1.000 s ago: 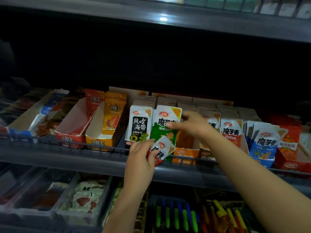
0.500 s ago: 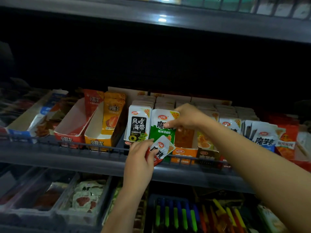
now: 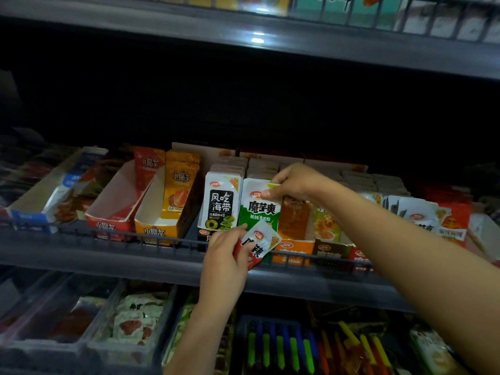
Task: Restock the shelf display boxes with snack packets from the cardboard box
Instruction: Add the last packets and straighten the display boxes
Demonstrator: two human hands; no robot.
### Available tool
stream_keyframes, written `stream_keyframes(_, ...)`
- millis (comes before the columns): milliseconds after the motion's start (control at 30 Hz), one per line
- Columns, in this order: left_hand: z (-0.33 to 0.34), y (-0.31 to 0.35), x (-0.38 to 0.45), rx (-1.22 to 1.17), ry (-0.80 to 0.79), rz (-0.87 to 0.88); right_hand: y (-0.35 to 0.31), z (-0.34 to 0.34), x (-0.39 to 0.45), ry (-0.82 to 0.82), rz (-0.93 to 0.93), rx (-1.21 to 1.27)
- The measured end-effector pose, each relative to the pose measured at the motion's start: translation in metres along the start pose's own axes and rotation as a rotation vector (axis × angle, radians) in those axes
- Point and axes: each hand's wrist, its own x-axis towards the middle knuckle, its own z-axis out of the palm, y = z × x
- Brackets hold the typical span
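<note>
So we've got the shelf [image 3: 81,255] with a row of display boxes behind a low wire rail. Our right hand [image 3: 293,182] is up at the green packet [image 3: 258,209], fingers pinching its top edge; that packet stands upright at the front of its row, just right of the black-and-white seaweed packet [image 3: 220,204], which fronts a full stack in its own box. Our left hand [image 3: 226,258] is lower down, in front of the rail, thumb and fingers clamped on a red-and-white packet [image 3: 259,243] that's tilted and overlaps the bottom of the green one.

Box contents, left to right: the red box [image 3: 113,215] is mostly bare inside, with 1 red pouch [image 3: 147,166] standing at the back. The yellow box [image 3: 155,226] next to it has orange pouches [image 3: 181,185] at the back and bare floor up front. Right of the green packet, the orange box [image 3: 293,251] holds an orange-brown packet, then a dark box [image 3: 330,251] with a yellowish one. Further right there are more white packets [image 3: 416,215], kind of blurry. Far left, a blue-and-white box [image 3: 35,212] has brownish stuff we can't make out.

Below, clear bins [image 3: 89,345] hold pale wrapped snacks, and there's a rack of colored pens [image 3: 292,347].
</note>
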Motion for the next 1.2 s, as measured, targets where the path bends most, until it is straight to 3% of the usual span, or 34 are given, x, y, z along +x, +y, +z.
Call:
stream_keyframes(133,0.000,0.004,-0.001,-0.065,-0.015,-0.049,0.004,0.003,-0.009,0.062,-0.069,0.081)
stream_keyframes(300,0.006,0.015,0.000,-0.286,0.001,-0.164,0.024,0.005,-0.046,0.413,-0.157,0.201)
stream_keyframes(367,0.011,0.023,-0.002,-0.401,-0.010,-0.213,0.035,0.004,-0.067,0.337,-0.103,0.244)
stream_keyframes(500,0.029,0.042,-0.009,-0.664,-0.083,-0.332,0.060,0.001,-0.097,0.028,0.005,0.273)
stream_keyframes(633,0.049,0.059,-0.018,-0.755,-0.144,-0.375,0.077,-0.002,-0.110,0.085,0.051,0.380)
stream_keyframes(767,0.061,0.068,-0.023,-0.665,-0.176,-0.305,0.082,-0.023,-0.120,0.181,0.069,0.295)
stream_keyframes(1034,0.086,0.071,-0.028,-0.195,-0.326,0.103,0.098,-0.093,-0.101,0.585,0.009,0.167)
stream_keyframes(1200,0.106,0.071,-0.034,-0.048,-0.421,0.154,0.111,-0.111,-0.084,0.676,0.011,0.056)
